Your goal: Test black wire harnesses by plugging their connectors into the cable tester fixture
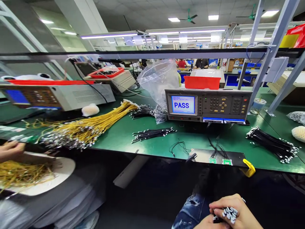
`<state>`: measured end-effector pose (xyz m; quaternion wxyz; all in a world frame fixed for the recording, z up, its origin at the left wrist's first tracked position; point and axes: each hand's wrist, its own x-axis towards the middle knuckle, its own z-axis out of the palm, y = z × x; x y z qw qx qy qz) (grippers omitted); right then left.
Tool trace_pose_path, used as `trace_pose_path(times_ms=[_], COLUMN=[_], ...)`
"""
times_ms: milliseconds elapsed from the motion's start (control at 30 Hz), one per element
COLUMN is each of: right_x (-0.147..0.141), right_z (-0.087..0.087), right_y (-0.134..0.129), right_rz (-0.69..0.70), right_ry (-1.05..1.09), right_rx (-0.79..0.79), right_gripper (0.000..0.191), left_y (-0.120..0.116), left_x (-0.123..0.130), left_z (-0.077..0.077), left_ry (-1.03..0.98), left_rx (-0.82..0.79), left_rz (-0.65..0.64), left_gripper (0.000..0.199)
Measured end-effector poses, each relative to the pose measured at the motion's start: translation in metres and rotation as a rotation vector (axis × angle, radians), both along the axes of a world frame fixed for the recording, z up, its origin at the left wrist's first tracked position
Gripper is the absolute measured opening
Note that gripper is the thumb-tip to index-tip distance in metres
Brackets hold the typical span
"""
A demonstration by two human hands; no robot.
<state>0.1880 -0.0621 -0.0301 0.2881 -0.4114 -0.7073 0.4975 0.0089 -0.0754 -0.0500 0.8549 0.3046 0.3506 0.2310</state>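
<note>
Low at the right of the head view, above my lap, my right hand is closed around a bundle of black cables. Only the white connector ends poke out between the fingers. Just below, my left hand presses its fingers against the same bundle; the picture's bottom edge cuts off part of it. On the bench beyond, two green circuit boards with black leads sit on a dark plate. A yellow clamp grips the plate's right end. More black cables with white connectors lie to the right.
A tester showing PASS stands on the green bench, a red tray on top. Left of it lie a small black cable bundle and a pile of yellow cables. A co-worker's hand is at far left.
</note>
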Motion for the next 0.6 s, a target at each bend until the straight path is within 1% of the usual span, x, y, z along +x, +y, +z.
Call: trace_pose_path(times_ms=[67,133,200,267,300,367,433,467,500,600], right_x=[-0.002,-0.002,0.002,0.007,0.010,0.013,0.011,0.008,0.003,-0.010], right_z=[-0.001,-0.003,-0.006,-0.009,-0.011,-0.016,-0.020,-0.021,-0.022,-0.017], right_y=[-0.001,-0.003,-0.006,-0.010,-0.012,-0.017,-0.024,-0.026,-0.028,-0.026], right_rz=[0.025,-0.013,-0.066,-0.134,-0.175,-0.311,-0.433,-0.472,-0.490,-0.439], right_ry=[0.023,0.059,0.097,0.151,0.181,0.237,0.269,0.273,0.270,0.234], right_rx=[0.012,0.026,0.032,0.010,-0.025,-0.140,-0.258,-0.285,-0.280,-0.168], right_gripper=[0.041,0.039,0.039,0.042,0.045,0.050,0.054,0.055,0.055,0.057], left_y=[0.000,-0.001,-0.001,0.000,0.002,0.010,0.023,0.030,0.036,0.054], left_x=[0.000,0.002,0.003,0.004,0.003,0.002,0.003,0.004,0.006,0.013], left_z=[0.002,0.000,0.000,0.003,0.007,0.015,0.023,0.026,0.030,0.038], left_ry=[0.012,-0.023,-0.075,-0.131,-0.162,-0.242,-0.336,-0.379,-0.406,-0.426], left_rx=[0.066,0.106,0.077,0.036,0.034,0.063,0.120,0.154,0.188,0.255], left_rz=[0.024,0.005,-0.058,-0.069,-0.032,0.089,0.225,0.273,0.310,0.369], left_gripper=[0.035,0.034,0.037,0.043,0.046,0.050,0.051,0.052,0.053,0.051])
